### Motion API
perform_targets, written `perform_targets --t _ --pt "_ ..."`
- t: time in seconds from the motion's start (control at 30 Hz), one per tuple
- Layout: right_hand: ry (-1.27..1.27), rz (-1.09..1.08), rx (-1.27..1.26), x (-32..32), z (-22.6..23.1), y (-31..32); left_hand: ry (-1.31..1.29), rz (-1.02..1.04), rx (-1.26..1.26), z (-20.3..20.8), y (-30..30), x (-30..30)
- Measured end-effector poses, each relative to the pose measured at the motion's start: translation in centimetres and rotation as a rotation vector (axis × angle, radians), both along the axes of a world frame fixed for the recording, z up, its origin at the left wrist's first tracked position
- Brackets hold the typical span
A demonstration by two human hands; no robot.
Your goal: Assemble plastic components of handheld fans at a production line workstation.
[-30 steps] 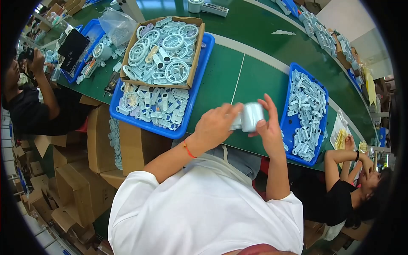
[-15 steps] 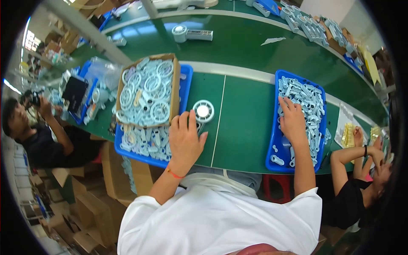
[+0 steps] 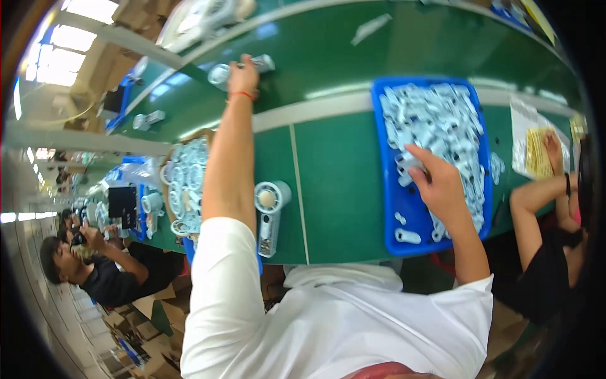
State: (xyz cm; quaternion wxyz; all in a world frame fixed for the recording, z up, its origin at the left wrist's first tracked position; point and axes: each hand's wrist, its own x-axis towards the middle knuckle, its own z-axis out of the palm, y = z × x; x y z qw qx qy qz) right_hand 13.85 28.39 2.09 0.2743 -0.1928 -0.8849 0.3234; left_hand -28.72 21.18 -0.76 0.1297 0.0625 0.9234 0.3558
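Fan unit (image 3: 219, 75), pale blue, round head with straight handle: on the far side of the bench, under the left hand.

Largest first. Glossy green strip (image 3: 322, 66) runs across the far side; matt green tabletop (image 3: 341, 202) nearer, with a pale edging between. Co-worker in black (image 3: 107, 281) at far left; another co-worker's forearm (image 3: 530, 202) comes in at right. Blue tray (image 3: 407, 211) stands on the right of the tabletop, its far and right portions heaped, near-left floor mostly bare. At left, a cardboard carton (image 3: 203, 134) of pale rings, partly behind the left forearm.

Left hand (image 3: 243, 79): arm at full stretch, fingers bent over the fan unit's handle. Head shows on one side of the hand, handle end on the other. Tightness of grip, and whether the unit is raised: cannot tell.

Right hand (image 3: 440, 189): above the tray, thumb and forefinger parted with a clear gap, tips close to the pale-blue parts (image 3: 442, 126). Nothing seen pinched; remaining fingers mostly hidden.

Second fan unit (image 3: 268, 230) lies on the tabletop just right of the left upper arm, head away from the wearer. Yellow bundle (image 3: 538, 151) at right. Paper scrap (image 3: 371, 28) on the far strip. Red cord (image 3: 242, 95) around the left wrist.
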Motion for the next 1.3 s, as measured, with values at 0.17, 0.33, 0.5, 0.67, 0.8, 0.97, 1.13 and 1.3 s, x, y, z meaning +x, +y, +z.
perform_targets --t 0.17,0.33,0.5,0.67,0.8,0.97,1.13,1.3 --pt "0.121 0.081 -1.082 2.1 2.0 -2.1 0.195 0.168 0.054 -1.4 3.1 -1.1" --pt "0.259 0.19 -1.313 2.0 2.1 -3.3 0.314 0.132 0.4 0.1 5.4 2.0" --pt "-0.125 0.353 0.143 -0.4 1.5 -5.4 0.356 0.009 1.03 4.6 4.1 3.9" --pt "-0.185 0.644 0.63 -3.4 -1.8 -7.7 0.012 -0.168 1.409 14.2 -1.6 14.0" --pt "-0.103 0.463 0.359 -3.6 0.0 -8.5 -0.267 -0.525 1.595 8.8 -11.4 15.4" --pt "-0.516 0.077 0.219 -3.5 -1.5 -11.9 -0.831 -0.298 1.34 5.2 -20.3 30.1" --pt "-0.405 0.101 0.211 -3.0 -1.0 -12.3 -0.909 -0.199 1.067 0.8 -21.7 31.4" --pt "-0.249 0.067 -0.632 -1.8 0.9 -11.9 -0.688 -0.342 1.099 -1.2 -20.4 31.0"
